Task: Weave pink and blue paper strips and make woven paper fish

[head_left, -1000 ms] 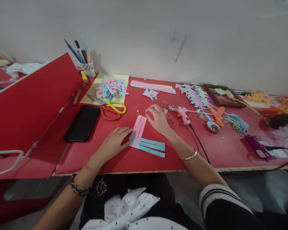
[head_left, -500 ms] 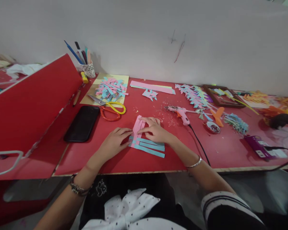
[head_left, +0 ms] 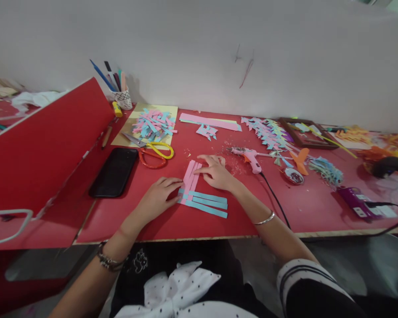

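Pink paper strips (head_left: 192,176) run away from me and cross blue paper strips (head_left: 212,206) that stretch to the right; they interlace in a small woven corner at the lower left. My left hand (head_left: 159,196) lies at that corner's left side, fingers stretched out, fingertips touching its edge. By the upper right of the pink strips is my right hand (head_left: 215,172), its fingers apart, the index fingertip at the edge of the rightmost pink strip. Whether that fingertip touches the paper I cannot tell.
Scissors (head_left: 154,152) and a black phone (head_left: 114,172) lie to the left. Cut strips (head_left: 154,123) are heaped on yellow paper behind. A pink glue gun (head_left: 250,158) with a cord rests on the right, near a purple power strip (head_left: 360,203). A red board (head_left: 49,141) stands left.
My right hand has lifted slightly up and right, off the pink strips it was lying over, so more of the pink and blue strips show. My left hand has stayed in place.
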`<state>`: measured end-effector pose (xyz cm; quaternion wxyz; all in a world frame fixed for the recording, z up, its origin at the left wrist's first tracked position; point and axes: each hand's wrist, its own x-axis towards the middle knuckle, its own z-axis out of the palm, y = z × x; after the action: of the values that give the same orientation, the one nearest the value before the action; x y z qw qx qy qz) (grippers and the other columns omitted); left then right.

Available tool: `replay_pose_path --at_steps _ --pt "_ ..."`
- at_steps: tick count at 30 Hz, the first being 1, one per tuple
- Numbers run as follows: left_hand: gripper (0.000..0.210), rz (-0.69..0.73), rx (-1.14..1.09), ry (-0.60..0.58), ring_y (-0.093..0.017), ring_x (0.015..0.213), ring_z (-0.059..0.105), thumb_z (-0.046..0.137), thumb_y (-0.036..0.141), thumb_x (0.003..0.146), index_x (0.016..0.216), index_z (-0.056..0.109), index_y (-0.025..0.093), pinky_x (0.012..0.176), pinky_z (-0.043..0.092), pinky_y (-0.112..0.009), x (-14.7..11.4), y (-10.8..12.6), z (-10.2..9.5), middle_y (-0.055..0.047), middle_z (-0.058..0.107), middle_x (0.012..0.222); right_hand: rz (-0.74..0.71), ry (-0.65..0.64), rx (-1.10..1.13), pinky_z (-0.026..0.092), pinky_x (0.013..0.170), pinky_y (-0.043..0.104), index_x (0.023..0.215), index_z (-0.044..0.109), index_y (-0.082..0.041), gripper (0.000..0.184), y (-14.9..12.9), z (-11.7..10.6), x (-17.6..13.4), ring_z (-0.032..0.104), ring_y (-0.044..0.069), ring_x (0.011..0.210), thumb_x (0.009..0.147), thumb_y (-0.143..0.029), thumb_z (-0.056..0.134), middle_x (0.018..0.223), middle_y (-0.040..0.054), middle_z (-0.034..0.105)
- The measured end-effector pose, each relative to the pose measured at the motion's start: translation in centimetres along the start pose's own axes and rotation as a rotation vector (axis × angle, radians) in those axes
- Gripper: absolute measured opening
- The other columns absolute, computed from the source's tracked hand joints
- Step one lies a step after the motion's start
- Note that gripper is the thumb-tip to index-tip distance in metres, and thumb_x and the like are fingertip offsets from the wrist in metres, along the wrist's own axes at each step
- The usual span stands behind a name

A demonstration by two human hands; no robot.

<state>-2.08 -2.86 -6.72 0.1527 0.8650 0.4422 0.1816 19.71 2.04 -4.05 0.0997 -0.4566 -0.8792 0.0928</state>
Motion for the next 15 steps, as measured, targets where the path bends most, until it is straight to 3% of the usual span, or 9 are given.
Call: replay_pose_path --at_steps 4,10,12,15 --pt "0.032 -0.006 0.008 -0.010 -0.021 0.097 0.052 0.044 0.029 0.082 0.108 0.056 0.016 0.086 0.043 -0.038 0.1 0.2 0.0 -0.009 0.060 0.109 0.054 0.062 -0.042 0.018 0.091 0.048 0.098 0.066 -0.029 0.041 -0.2 -0.2 0.2 0.037 0.023 0.109 0.073 -0.008 0.041 0.123 0.0067 0.045" --pt "0.034 -0.033 -0.021 0.005 -0.021 0.102 0.051 0.041 0.034 0.082 0.108 0.055 0.017 0.089 0.042 -0.037 -0.1 0.1 -0.5 -0.009 0.057 0.113 -0.081 -0.006 0.034 0.021 0.089 0.044 0.095 0.067 -0.031 0.043 -0.7 0.2 -0.4 0.037 0.022 0.109 0.071 -0.007 0.040 0.123 0.0036 0.044" --pt "0.034 -0.135 0.045 0.086 -0.022 0.104 0.051 0.040 0.031 0.081 0.110 0.053 0.019 0.089 0.042 -0.038 -0.4 -0.5 -1.5 -0.009 0.058 0.112 -0.054 0.029 0.063 0.021 0.089 0.044 0.096 0.066 -0.029 0.041 -0.7 0.3 -0.6 0.037 0.023 0.109 0.072 -0.008 0.039 0.122 0.0053 0.044" --pt "0.039 -0.496 0.304 0.272 -0.031 0.106 0.048 0.042 0.025 0.077 0.114 0.050 0.015 0.085 0.041 -0.046 -0.9 -2.3 -3.8 -0.015 0.057 0.108 -0.013 0.119 0.138 0.021 0.090 0.044 0.099 0.063 -0.028 0.038 -0.6 0.4 -0.8 0.039 0.022 0.108 0.074 -0.012 0.040 0.117 0.0061 0.047"
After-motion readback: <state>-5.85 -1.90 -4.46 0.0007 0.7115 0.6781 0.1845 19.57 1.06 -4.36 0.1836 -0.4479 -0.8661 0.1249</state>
